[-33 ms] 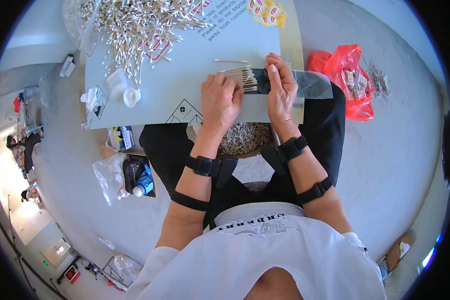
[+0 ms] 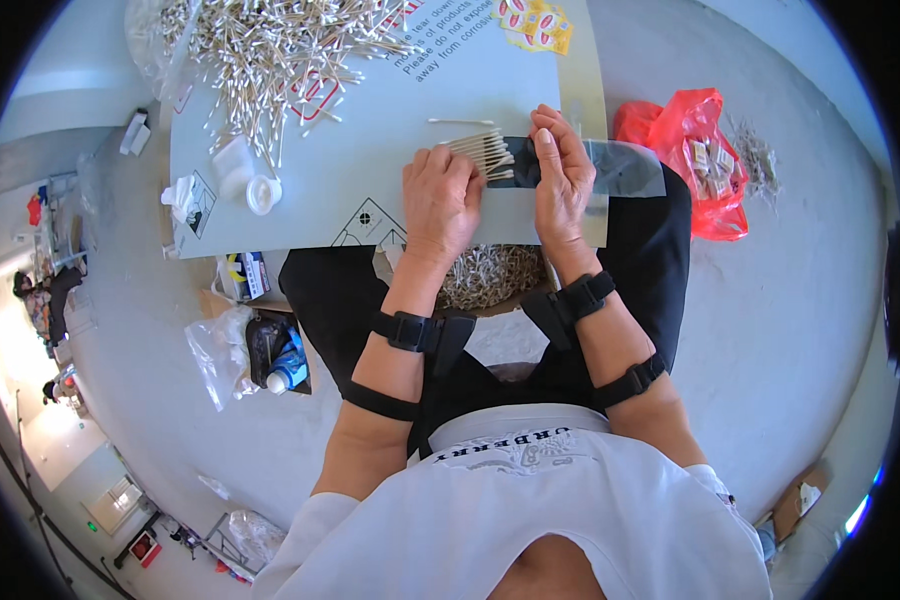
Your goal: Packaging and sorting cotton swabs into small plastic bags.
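My left hand (image 2: 440, 195) pinches a small bundle of wooden cotton swabs (image 2: 485, 152), whose tips point right. My right hand (image 2: 562, 170) holds the open end of a clear plastic bag (image 2: 620, 165), which lies flat and stretches off to the right. The swab ends sit right at the bag's mouth, between my two hands. Both hands rest on a pale blue board (image 2: 370, 130) laid across my lap. One loose swab (image 2: 460, 122) lies just above the bundle.
A big heap of swabs (image 2: 270, 50) covers the board's far left, with a small white round lid (image 2: 262, 195) beside it. A box of packed swabs (image 2: 490, 275) sits between my knees. A red plastic bag (image 2: 695, 160) lies to the right; a clear bag with a bottle (image 2: 270, 350) lies left.
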{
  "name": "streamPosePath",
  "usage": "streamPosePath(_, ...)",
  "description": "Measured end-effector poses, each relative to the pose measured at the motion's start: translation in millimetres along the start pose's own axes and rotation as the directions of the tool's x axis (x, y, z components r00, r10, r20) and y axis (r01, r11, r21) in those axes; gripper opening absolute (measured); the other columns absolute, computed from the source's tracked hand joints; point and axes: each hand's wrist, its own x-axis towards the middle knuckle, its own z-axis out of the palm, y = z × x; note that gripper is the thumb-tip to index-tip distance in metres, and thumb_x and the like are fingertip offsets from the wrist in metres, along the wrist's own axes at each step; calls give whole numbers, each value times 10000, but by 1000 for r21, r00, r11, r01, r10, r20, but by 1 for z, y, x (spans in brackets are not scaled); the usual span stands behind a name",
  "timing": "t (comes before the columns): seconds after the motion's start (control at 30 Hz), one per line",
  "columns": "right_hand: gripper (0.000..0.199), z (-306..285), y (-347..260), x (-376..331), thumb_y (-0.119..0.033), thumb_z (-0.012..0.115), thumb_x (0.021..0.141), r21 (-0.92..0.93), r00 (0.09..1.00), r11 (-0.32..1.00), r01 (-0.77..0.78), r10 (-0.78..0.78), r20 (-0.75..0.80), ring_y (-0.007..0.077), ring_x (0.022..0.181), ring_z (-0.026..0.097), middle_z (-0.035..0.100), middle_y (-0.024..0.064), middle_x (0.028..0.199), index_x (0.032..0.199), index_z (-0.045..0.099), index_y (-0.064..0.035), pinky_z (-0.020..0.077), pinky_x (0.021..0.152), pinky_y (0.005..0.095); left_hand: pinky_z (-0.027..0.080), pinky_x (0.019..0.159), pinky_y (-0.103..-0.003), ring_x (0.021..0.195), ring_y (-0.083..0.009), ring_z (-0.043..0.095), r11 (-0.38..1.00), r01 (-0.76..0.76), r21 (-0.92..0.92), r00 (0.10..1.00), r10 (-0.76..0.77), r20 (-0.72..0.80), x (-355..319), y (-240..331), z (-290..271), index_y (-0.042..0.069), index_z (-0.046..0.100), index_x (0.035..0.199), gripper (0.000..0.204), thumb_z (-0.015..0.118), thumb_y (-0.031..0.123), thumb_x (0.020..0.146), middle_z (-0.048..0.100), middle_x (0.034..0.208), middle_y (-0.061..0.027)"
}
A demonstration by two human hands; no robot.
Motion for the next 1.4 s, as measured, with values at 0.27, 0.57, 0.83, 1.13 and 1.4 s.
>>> streamPosePath(0.27, 251, -6, 3, 2, -152, 535, 990, -27, 1000, 1000, 0, 0, 21, 178, 1162, 525, 575, 132, 1264, 1127, 611, 44, 419, 1008, 304, 416, 742, -397, 823, -272, 532, 991, -105, -83, 994, 104, -16, -4, 2, -5, 66, 605, 762, 126, 719, 53, 710, 543, 803, -42)
streamPosePath(0.57, 302, -2, 0, -5, -176, 468, 1025, 120, 998, 991, -62, 59, 27, 194, 1213, 519, 535, 138, 1330, 1188, 593, 45, 417, 1063, 324, 419, 899, -422, 1023, -327, 519, 998, -57, -37, 993, 53, -106, 8, 0, 1, 58, 612, 1025, 320, 710, 49, 720, 563, 1056, -108)
streamPosePath(0.83, 344, 10, 4, 18, -199, 449, 1034, 6, 994, 999, 35, -35, 102, 180, 1214, 518, 539, 127, 1327, 1250, 564, 41, 403, 1069, 304, 403, 982, -446, 1081, -360, 520, 965, -48, -259, 982, -1, -188, 31, -24, 22, 10, 566, 1143, 303, 572, 2, 841, 592, 1106, -149)
streamPosePath(1.13, 381, 12, 7, 19, -228, 452, 1035, 40, 981, 995, -94, 86, 174, 185, 1223, 520, 568, 110, 1289, 1297, 536, 35, 409, 1060, 304, 396, 1002, -398, 1126, -338, 503, 923, 25, -384, 980, -99, -174, 10, -5, 26, -6, 525, 1220, 293, 506, 55, 935, 551, 1184, -165)
streamPosePath(1.4, 376, 15, 10, 17, -232, 458, 1033, -99, 980, 995, 19, 1, 200, 174, 1190, 529, 576, 115, 1274, 1286, 548, 31, 408, 1059, 309, 360, 1055, -342, 1214, -193, 478, 635, 147, -758, 870, -447, -206, 17, 11, 45, -17, 498, 1316, 368, 437, 186, 1016, 532, 1310, -126)
